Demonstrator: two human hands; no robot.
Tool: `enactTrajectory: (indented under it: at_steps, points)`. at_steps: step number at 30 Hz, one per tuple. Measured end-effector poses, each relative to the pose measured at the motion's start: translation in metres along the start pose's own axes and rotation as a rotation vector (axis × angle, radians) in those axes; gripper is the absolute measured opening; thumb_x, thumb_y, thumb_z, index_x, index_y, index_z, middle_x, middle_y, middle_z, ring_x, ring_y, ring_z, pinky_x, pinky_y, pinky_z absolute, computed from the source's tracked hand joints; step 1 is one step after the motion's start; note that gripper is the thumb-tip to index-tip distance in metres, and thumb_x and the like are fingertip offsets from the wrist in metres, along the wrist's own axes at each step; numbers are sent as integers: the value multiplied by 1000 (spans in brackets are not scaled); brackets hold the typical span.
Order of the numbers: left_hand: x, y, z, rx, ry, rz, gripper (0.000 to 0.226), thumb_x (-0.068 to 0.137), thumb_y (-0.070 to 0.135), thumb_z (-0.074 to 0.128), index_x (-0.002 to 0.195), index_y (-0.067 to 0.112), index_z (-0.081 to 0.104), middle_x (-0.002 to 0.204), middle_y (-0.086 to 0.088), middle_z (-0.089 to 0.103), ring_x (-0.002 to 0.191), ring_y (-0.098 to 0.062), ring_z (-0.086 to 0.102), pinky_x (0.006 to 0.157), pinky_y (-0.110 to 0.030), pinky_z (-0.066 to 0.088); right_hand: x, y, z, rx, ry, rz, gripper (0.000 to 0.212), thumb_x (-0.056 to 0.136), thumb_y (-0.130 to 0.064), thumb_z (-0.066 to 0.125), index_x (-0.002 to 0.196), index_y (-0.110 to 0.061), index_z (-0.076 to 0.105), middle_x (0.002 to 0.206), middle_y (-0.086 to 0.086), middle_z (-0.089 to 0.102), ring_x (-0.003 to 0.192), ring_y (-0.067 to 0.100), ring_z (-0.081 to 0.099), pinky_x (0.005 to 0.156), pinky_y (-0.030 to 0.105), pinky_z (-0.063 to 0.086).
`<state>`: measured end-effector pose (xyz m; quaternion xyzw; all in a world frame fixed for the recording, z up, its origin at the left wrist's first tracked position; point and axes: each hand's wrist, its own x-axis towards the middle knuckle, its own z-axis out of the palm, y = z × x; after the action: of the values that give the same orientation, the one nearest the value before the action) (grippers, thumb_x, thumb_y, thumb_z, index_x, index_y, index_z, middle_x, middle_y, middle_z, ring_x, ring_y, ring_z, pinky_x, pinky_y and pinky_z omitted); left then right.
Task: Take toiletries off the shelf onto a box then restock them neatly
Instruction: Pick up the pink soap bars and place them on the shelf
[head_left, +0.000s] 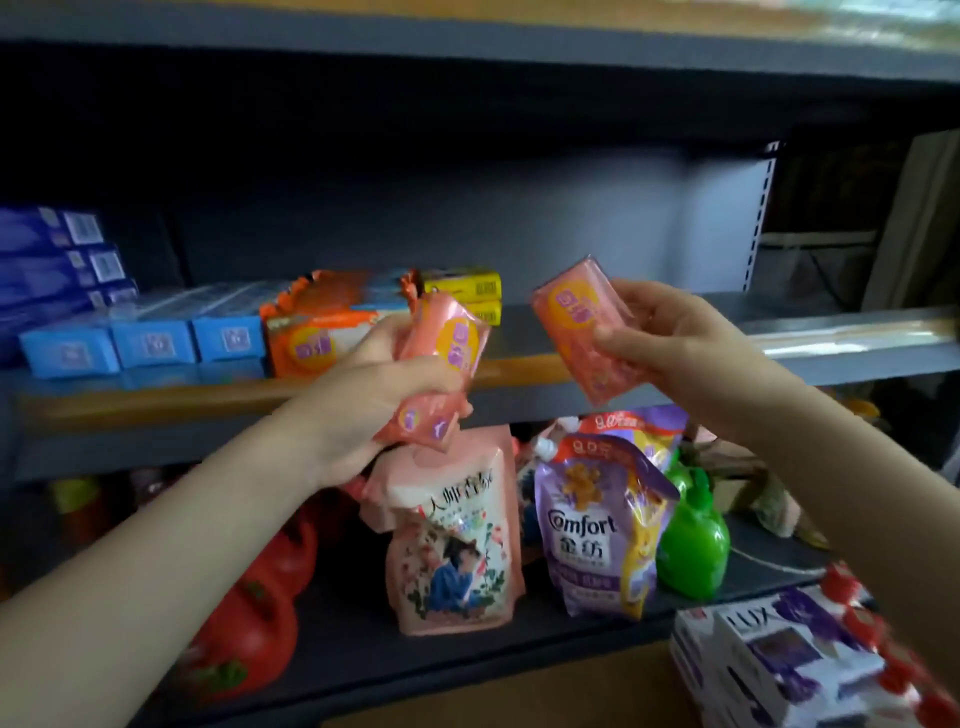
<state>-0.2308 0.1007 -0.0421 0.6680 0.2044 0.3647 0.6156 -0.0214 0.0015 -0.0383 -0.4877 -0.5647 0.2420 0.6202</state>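
Grey metal shelving unit, 2 tiers in view. The left hand (358, 410) grips 2 pink soap packets (441, 364) in glossy plastic wrap, fingers curled round them, the packets held upright in front of the upper shelf (675, 332). The right hand (670, 332) pinches 1 pink soap packet (582, 322) between thumb and fingers, tilted, its yellow round label facing the camera; the print on it is too blurred to read.

On the upper shelf, from left: stacked dark blue cartons (52, 260) with barcodes, a row of light blue boxes (150, 338), an orange multipack (322, 332) with a yellow round label, and 2 stacked yellow boxes (467, 291) at the far side. The right part of this shelf is bare grey metal.

On the lower shelf (363, 634) stand a pink refill pouch (457, 545) with Chinese characters and an illustrated figure, a purple spouted pouch (597, 525) marked "Comfort", a green plastic bottle (691, 540) and, at the left, red plastic jugs (249, 613).

At the near right lie white and purple cartons marked "LUX" (769, 654), resting on a brown cardboard surface (571, 691).
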Motion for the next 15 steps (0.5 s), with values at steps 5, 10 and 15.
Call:
enactTrajectory:
  at_steps: [5, 10, 15]
  points:
    - [52, 38, -11, 871, 109, 461, 41, 72, 24, 77, 105, 26, 52, 101, -1, 63, 83, -18, 62, 77, -33, 50, 38, -6, -7, -352, 86, -150, 41, 78, 2, 67, 109, -21, 54, 95, -10, 65, 81, 9, 64, 72, 23, 56]
    - [116, 61, -2, 1425, -33, 438, 41, 82, 33, 66, 119, 18, 56, 106, -1, 60, 88, -15, 53, 77, -26, 43, 69, 2, -21, -707, 131, -134, 45, 78, -9, 70, 119, -20, 56, 105, 1, 62, 95, 20, 61, 86, 40, 52]
    - [166, 50, -4, 1628, -233, 207, 42, 82, 40, 65, 118, 19, 59, 108, -1, 62, 89, -17, 58, 78, -32, 49, 83, 8, -33, -986, 7, -73, 46, 81, -16, 68, 124, -20, 54, 113, 3, 60, 95, 18, 56, 81, 29, 46]
